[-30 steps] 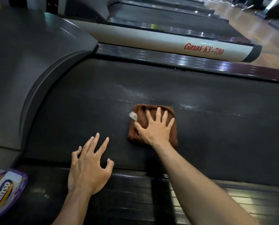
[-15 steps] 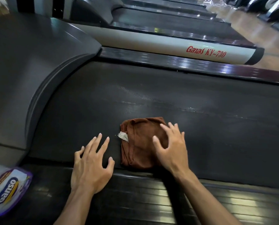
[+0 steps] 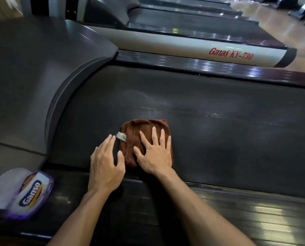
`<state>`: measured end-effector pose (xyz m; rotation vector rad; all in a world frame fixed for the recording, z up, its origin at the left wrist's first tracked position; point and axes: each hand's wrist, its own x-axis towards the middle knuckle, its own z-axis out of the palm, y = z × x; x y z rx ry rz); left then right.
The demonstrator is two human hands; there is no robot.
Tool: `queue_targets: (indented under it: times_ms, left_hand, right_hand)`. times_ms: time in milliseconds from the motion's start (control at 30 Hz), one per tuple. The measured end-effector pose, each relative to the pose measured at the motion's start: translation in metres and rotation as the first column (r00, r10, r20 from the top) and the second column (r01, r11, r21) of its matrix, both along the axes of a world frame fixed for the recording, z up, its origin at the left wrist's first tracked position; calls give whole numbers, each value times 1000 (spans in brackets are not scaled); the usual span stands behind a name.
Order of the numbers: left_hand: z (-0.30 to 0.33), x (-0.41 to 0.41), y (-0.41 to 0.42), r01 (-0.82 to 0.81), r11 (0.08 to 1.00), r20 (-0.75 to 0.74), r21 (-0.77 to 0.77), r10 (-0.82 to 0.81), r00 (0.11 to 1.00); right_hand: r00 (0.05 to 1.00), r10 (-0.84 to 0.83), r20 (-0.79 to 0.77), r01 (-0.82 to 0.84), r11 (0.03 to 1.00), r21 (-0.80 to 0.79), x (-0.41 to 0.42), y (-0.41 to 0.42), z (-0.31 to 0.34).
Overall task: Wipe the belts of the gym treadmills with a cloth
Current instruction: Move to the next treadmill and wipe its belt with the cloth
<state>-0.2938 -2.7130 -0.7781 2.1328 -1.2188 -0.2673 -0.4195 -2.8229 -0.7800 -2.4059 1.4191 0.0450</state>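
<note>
**Cloth pinned at the near edge of the belt**

The folded brown cloth [image 3: 145,139] lies flat on the treadmill belt [image 3: 219,139], close to its near edge and toward the end by the motor cover [image 3: 41,77]. The right hand [image 3: 155,153] rests on top of it, fingers straight and spread, pressing rather than gripping. The left hand [image 3: 105,162] sits just beside the cloth's left edge, fingers relaxed and holding nothing, tips near the pale label [image 3: 121,136]. Most of the belt stretches away to the right, so the next stroke probably runs that way under the right hand. The cloth's near edge is hidden beneath the palm. A wrapped paper roll pack [image 3: 22,192] lies on the near side rail [image 3: 254,210].
</note>
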Motion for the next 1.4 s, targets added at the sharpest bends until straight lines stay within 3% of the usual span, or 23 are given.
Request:
queue_targets:
  times_ms: [100, 167, 233, 267, 333, 433, 567, 833, 1000, 1200, 1400]
  left_hand:
    - [6, 8, -3, 77, 996, 178, -44, -68, 982]
    - [8, 10, -13, 173, 983, 274, -66, -149, 950]
    - [9, 3, -30, 291, 955, 328, -65, -255, 910]
    - [9, -4, -40, 341, 938, 329, -55, -306, 893]
    - [10, -24, -63, 418, 908, 283, 17, -405, 869]
    - [1, -49, -93, 464, 854, 240, 234, -514, 824]
    - [-11, -31, -113, 418, 791, 318, 447, -577, 752]
    - [-18, 14, -93, 88, 883, 337, 461, -266, 903]
    - [-12, -18, -54, 160, 852, 322, 498, -353, 879]
    - [-15, -8, -88, 236, 839, 343, 491, -435, 832]
    - [-16, 59, -102, 102, 870, 346, 482, -296, 890]
  right_hand:
    - [987, 13, 162, -41, 984, 174, 4, -16, 12]
    - [886, -101, 453, -22, 966, 258, -16, -32, 23]
    - [763, -226, 605, 131, 972, 196, -47, -44, 22]
    - [753, -266, 601, 221, 964, 149, -61, -49, 18]
    - [828, -286, 483, 302, 952, 47, -75, -54, 5]
    - [942, -194, 272, 231, 966, -113, -76, -52, -16]
    - [964, -183, 193, 220, 957, -190, -74, -49, -27]
    - [959, -209, 192, 249, 944, -216, -73, -48, -32]
    - [958, -216, 190, 257, 939, -228, -71, -47, -31]
    - [957, -222, 186, 263, 934, -242, -71, -48, -33]
    - [955, -226, 189, 270, 930, -251, -72, -48, -36]
